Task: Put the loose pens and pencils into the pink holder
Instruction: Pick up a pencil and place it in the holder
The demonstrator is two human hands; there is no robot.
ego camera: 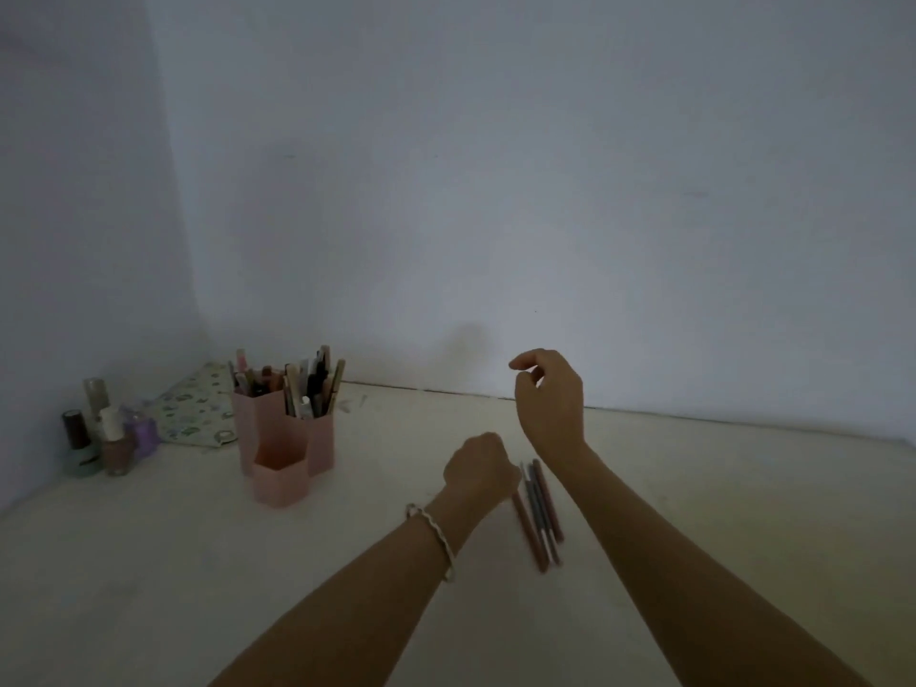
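A pink holder made of hexagonal cups stands on the table at the left; its two tall cups are full of pens and pencils, while the low front cup looks empty. A few loose pencils lie side by side at the table's middle. My left hand, a bracelet on its wrist, is curled at the upper end of the leftmost pencil and seems to grip it. My right hand hovers above and behind the pencils, fingers loosely curled, holding nothing.
Several nail polish bottles stand in the far left corner beside a patterned pouch. The pale table meets a wall at the back and left. The scene is dim.
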